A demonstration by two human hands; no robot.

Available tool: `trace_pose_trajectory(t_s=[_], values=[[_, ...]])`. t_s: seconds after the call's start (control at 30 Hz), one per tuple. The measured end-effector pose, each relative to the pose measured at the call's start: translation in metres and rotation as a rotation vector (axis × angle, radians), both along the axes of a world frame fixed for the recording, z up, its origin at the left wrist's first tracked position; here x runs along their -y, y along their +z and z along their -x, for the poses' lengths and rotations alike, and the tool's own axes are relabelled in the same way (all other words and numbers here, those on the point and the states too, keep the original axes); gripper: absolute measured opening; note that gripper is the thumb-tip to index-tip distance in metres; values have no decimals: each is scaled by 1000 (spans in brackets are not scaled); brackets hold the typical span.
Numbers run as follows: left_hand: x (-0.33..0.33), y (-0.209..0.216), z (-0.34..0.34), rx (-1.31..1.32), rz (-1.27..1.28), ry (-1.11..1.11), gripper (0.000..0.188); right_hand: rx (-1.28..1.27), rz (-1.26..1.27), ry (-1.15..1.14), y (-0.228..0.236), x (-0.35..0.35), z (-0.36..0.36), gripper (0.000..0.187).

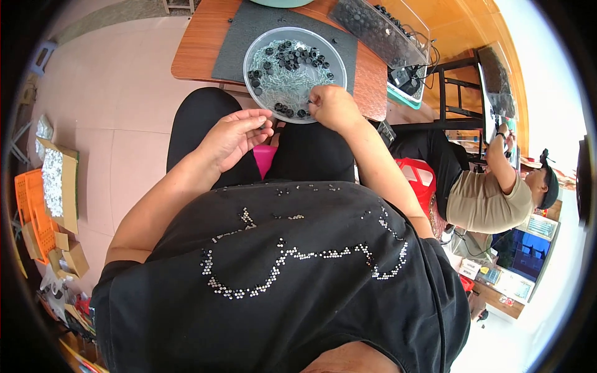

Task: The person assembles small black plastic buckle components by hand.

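A clear round bowl (250, 55) holds a heap of thin silvery screws (283, 84) with several small black round knobs (289, 59) on top. My left hand (235, 138) is just off the bowl's near left edge, palm turned partly up. Its thumb and fingers close on a small dark piece, mostly hidden. Over the bowl's near right rim is my right hand (337, 109), its fingers pinched together. Something small and dark shows at those fingertips, too small to name. More black knobs lie along the near inside wall, between the two hands.
The bowl stands on a dark mat (230, 59) on a wooden table (202, 40). Behind it to the right is a clear bin (379, 37) of black parts. A co-worker (491, 199) sits at the right. Cartons (68, 180) and an orange crate (31, 205) are at left.
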State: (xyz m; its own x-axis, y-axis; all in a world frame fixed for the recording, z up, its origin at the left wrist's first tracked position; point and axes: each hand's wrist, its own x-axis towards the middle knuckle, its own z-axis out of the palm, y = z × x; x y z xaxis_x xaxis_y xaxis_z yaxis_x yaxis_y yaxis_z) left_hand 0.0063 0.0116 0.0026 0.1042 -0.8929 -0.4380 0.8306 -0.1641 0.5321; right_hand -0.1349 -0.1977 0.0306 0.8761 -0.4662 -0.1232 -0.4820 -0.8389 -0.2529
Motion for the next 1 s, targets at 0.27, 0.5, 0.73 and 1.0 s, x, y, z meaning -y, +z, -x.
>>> trace_pose_trajectory(t_s=[0.27, 0.5, 0.73, 1.0], values=[[0, 0, 1, -37, 2, -45, 26, 326, -350, -172, 5, -27, -5, 15], [5, -2, 4, -82, 13, 55, 27, 543, -273, 196, 12, -72, -20, 12], [11, -16, -4, -137, 23, 118, 27, 560, -326, 184, 2, -67, -28, 10], [7, -16, -16, -189, 26, 212, 27, 419, -206, -299, 1, 10, -19, 8]])
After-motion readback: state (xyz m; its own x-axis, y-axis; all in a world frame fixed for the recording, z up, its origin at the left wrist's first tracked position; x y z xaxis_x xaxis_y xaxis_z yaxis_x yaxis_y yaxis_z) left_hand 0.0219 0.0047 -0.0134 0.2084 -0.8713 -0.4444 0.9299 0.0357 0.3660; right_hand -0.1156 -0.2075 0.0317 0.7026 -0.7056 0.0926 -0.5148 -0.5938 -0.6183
